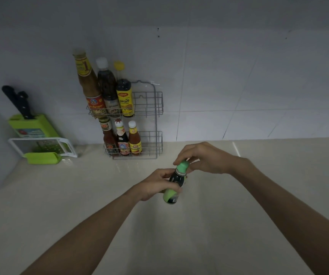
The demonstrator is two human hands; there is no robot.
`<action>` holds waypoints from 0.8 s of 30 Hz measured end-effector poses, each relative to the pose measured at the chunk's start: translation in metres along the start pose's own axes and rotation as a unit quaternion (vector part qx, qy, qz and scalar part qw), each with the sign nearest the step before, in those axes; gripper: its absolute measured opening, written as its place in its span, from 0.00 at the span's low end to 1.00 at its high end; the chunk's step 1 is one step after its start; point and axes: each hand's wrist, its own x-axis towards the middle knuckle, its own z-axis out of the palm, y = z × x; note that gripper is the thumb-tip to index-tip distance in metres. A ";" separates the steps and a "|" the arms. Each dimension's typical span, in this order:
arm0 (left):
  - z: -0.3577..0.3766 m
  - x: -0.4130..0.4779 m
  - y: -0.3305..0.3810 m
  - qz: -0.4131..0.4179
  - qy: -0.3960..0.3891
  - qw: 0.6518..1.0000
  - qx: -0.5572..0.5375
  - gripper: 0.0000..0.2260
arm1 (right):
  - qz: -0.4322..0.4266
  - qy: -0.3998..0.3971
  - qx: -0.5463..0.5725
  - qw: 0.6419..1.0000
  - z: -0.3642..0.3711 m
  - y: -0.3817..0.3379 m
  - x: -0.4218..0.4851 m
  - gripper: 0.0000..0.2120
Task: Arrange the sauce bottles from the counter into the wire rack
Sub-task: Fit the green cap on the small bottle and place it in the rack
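Observation:
A small dark sauce bottle (173, 187) with a green cap and green label is held above the counter (80, 195), tilted slightly. My left hand (155, 185) grips its body from the left. My right hand (201, 157) pinches the green cap from the right. The grey wire rack (155, 108) stands against the tiled wall behind. Its upper shelf holds three tall bottles (108, 90) on the left side. Three short bottles (123, 138) fill the left of its lower shelf. The right part of both shelves holds nothing.
At the back left, a green knife block (30, 124) holds black-handled knives. A white and green slicer (42, 149) lies in front of it. The beige counter runs toward me.

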 end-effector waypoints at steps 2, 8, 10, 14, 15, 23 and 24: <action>-0.001 -0.002 -0.002 0.006 0.011 1.000 0.019 0.20 | 0.049 -0.016 -0.048 0.997 0.001 -0.004 0.003 0.14; -0.004 -0.008 -0.002 0.034 0.035 0.999 0.015 0.20 | 0.072 0.007 -0.030 0.997 0.003 -0.016 0.000 0.25; -0.007 -0.009 0.000 0.040 0.040 0.998 0.014 0.20 | 0.059 0.023 -0.042 0.997 0.001 -0.017 0.002 0.18; -0.004 -0.011 0.000 0.033 0.037 0.999 0.022 0.22 | 0.107 0.056 -0.094 0.988 0.008 -0.023 0.007 0.22; -0.003 -0.011 0.000 0.035 0.037 0.999 0.018 0.22 | 0.111 0.045 -0.074 0.990 0.008 -0.025 0.006 0.24; -0.003 -0.015 0.004 0.049 0.034 0.998 0.024 0.24 | 0.131 0.083 -0.135 0.979 0.008 -0.032 0.005 0.25; -0.002 -0.016 0.005 0.052 0.034 0.998 0.020 0.23 | 0.129 0.071 -0.120 0.982 0.007 -0.034 0.003 0.25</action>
